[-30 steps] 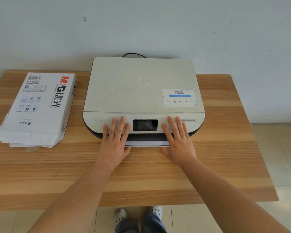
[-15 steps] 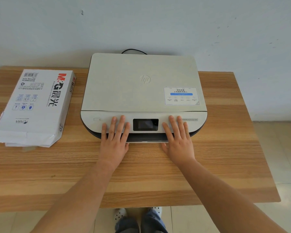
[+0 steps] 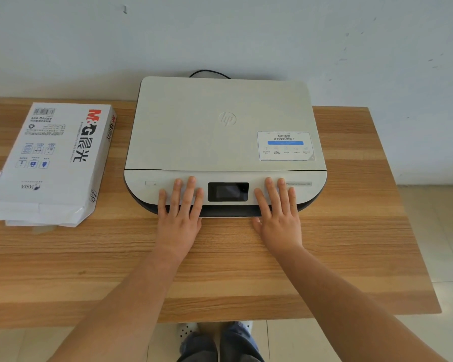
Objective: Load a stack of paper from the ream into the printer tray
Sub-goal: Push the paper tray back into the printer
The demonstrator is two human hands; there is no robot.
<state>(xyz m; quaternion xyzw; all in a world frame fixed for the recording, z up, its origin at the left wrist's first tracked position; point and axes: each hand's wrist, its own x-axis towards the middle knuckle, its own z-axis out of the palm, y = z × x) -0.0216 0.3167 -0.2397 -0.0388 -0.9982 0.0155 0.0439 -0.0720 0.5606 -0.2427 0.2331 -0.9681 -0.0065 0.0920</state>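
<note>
A flat off-white printer point(image 3: 220, 126) sits in the middle of the wooden table point(image 3: 220, 270), its small dark screen point(image 3: 228, 192) facing me. My left hand point(image 3: 179, 215) and my right hand point(image 3: 279, 215) lie flat with fingers spread on its front panel, one on each side of the screen, palms against the front edge. The tray point(image 3: 228, 211) shows only as a dark strip between my hands, flush with the printer's front. The opened white ream of paper point(image 3: 50, 163) lies at the table's left, its torn end towards me.
A black cable point(image 3: 209, 72) loops behind the printer against the pale wall. The table's right edge drops to a tiled floor point(image 3: 445, 244). My feet point(image 3: 215, 335) show below the front edge.
The white edge of paper that stuck out of the printer's front one second ago has slid in and the tray is now flush. My hands moved slightly forward with it.
</note>
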